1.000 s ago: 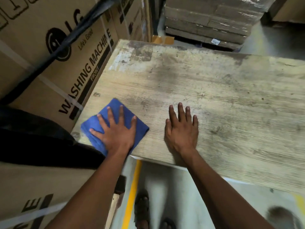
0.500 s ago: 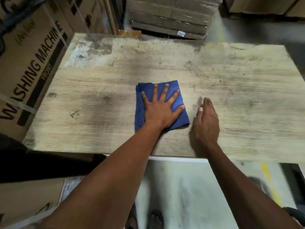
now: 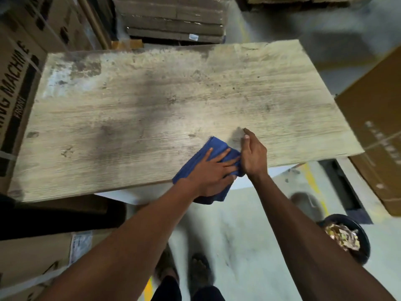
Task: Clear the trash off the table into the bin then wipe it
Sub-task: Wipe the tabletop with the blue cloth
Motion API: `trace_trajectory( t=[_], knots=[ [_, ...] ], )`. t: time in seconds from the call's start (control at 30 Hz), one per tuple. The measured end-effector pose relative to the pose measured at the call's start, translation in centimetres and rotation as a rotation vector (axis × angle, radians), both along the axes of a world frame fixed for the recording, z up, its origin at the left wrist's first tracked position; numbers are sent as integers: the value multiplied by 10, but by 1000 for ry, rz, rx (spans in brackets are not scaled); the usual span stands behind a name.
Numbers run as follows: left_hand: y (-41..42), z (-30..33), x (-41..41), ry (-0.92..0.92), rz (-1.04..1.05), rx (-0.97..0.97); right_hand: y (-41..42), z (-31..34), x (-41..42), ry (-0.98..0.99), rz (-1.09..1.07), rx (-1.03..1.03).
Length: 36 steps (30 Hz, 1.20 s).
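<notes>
A: Where are we in the job?

B: We judge the trash part done. The bin [image 3: 355,237], down by our right forearm on the floor, holds crumpled wrappers, and we see no litter on the table [image 3: 152,109]. We are on the wiping step.

A: And the hands?

B: Our left hand [image 3: 213,168] lies flat with fingers spread on the blue cloth [image 3: 214,146], pressing it to the tabletop at the near edge; part of the cloth hangs over that edge under the wrist. Our right hand [image 3: 252,155] stands on its edge touching the cloth's right side, fingers loosely extended, gripping nothing that we can see. The two hands are together, touching at the cloth.

A: What does the next move call for?

B: We think a fresh stroke away from us. Grey smudges sit beyond our fingertips and far off to the left of our left hand, so the cloth needs pulling fully back onto the surface first.

A: Any writing?

B: On the carton [image 3: 15,83] well left of our left hand we read "MACHINE" and part of "FRONT". The box [image 3: 377,131] right of our right hand has print too blurred to read.
</notes>
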State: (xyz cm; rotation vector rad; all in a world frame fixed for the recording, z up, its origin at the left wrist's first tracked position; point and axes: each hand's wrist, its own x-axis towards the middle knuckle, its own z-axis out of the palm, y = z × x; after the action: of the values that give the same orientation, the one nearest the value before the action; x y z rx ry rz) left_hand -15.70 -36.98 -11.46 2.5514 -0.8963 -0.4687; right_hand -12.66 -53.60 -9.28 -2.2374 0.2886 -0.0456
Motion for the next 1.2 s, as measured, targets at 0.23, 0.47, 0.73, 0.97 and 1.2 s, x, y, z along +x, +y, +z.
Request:
trace_trajectory(
  t=[0.23,0.47,0.73,0.97,1.2],
  knots=[
    [-20,60,-22,779,275,-338,-17,41,-39,349,99,196],
    [-8,128,-27,1376,631,-924,-49,133,-69,661,354,572],
    [-34,215,-37,1284,665,-1053,-95,211,-78,461,422,420],
    [-60,285,-43,804,511,-600,-134,277,-95,383,232,383],
    [-113,320,-55,401,442,-470,-153,327,-111,301,68,368]
  ],
)
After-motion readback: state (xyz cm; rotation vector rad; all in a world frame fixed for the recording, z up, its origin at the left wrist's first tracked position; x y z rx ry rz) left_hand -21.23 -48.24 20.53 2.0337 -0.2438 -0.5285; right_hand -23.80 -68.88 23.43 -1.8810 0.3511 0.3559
